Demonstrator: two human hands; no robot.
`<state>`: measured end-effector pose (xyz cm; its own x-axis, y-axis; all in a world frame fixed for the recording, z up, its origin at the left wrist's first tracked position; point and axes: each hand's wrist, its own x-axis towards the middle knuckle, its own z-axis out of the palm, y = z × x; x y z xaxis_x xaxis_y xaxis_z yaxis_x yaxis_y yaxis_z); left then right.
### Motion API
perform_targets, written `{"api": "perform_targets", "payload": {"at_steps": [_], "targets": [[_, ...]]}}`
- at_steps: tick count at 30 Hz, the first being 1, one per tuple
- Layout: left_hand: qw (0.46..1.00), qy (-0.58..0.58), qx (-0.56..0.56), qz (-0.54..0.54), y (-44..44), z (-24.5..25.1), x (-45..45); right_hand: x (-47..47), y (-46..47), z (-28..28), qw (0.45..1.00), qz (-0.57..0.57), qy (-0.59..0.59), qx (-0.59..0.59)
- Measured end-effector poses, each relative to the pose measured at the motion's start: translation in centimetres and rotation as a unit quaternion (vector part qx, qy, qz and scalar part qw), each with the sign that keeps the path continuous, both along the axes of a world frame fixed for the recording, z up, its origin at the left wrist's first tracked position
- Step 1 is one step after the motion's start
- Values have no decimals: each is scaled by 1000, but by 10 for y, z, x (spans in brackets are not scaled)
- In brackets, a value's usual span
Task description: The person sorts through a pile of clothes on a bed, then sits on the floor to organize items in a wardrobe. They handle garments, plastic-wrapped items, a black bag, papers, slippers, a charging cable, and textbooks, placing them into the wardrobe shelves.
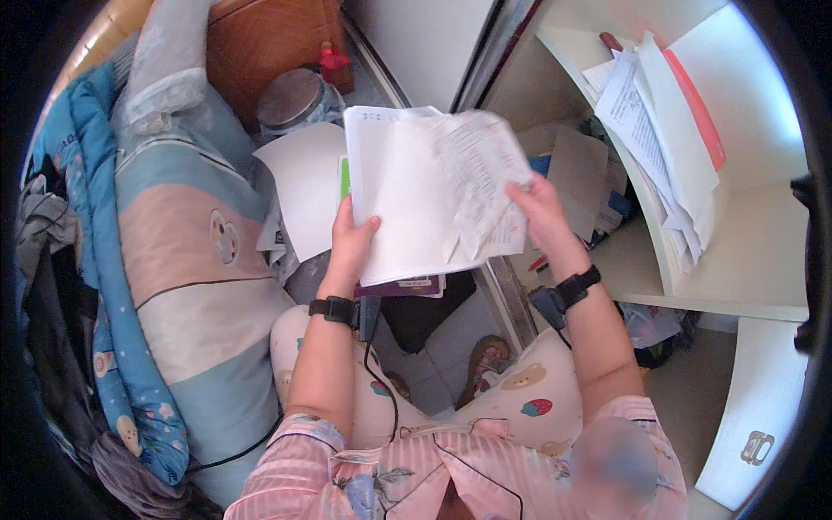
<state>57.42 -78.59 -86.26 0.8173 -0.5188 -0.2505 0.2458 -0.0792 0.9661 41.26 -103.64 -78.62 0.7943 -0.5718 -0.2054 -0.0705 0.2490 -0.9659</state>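
My left hand point(351, 237) grips the lower left edge of a stack of white paper sheets point(396, 195), its thumb lying on top. My right hand point(539, 208) pinches the right edge of a crumpled printed sheet point(478, 169) that lies over the right part of the stack; the sheet is blurred and its print cannot be read. Below the stack shows the edge of a purple book or folder point(396, 288). A loose white sheet point(304, 188) lies to the left, with a green-edged item point(344, 177) partly hidden beside it.
At the right, a white shelf unit point(734, 260) holds upright papers point(640, 130) and a red folder point(699, 107). More papers point(578, 182) lie inside the cabinet. A bed with a striped cover point(195, 273) is on the left. A round lidded tin point(290, 97) stands near a wooden panel point(273, 45).
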Motion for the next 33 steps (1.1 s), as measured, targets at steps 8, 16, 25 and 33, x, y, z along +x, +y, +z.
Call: {"api": "perform_targets", "payload": {"at_steps": [8, 16, 25, 33], "targets": [[990, 60, -53, -118, -8, 5, -16, 1, -31, -70, 971, -43, 138, -190], [988, 122, -70, -60, -8, -8, -16, -69, -77, -138, 685, 74, 574, -443], [987, 128, -70, -68, -13, -19, -22, -72, -87, -156, 642, 7, 547, -537], [990, 108, -45, -83, -15, -12, -22, -69, -114, -154, 615, 2, 618, -490]]}}
